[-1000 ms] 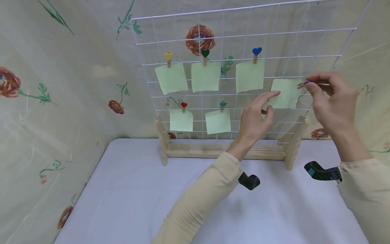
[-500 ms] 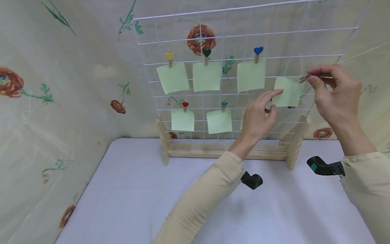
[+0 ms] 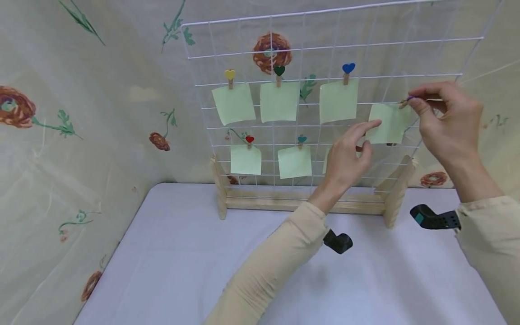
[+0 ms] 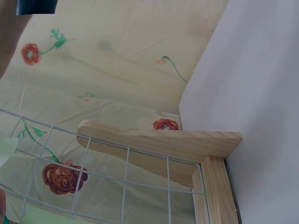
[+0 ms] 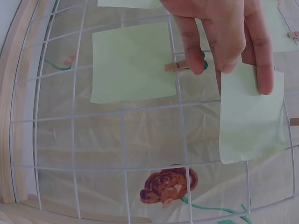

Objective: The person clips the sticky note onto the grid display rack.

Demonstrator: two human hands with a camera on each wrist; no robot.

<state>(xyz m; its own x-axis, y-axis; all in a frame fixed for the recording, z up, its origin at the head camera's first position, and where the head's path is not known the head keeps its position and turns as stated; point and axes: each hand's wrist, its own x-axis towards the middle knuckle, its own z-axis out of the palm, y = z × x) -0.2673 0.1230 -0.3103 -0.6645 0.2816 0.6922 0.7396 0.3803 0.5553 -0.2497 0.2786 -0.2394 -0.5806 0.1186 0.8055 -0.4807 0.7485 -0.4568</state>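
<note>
In the head view my right hand pinches a small wooden clothespin with a purple top between thumb and forefinger. The pin sits at the upper right corner of a pale green sticky note, against the white wire grid. From the left, my left hand lays an extended forefinger on that note's left part. The right wrist view shows this finger on the face of the sticky note. Beside it, a clothespin with a green top holds another note on the wires.
Other green notes hang under heart-topped clothespins, including yellow, dark green, blue, red and teal hearts. A wooden stand holds the grid on a white-covered table, before a floral curtain.
My right hand has risen slightly, bringing the clothespin from beside the note's right edge up to its top right corner. My left forefinger stays on the note. The head view has shifted a little.
</note>
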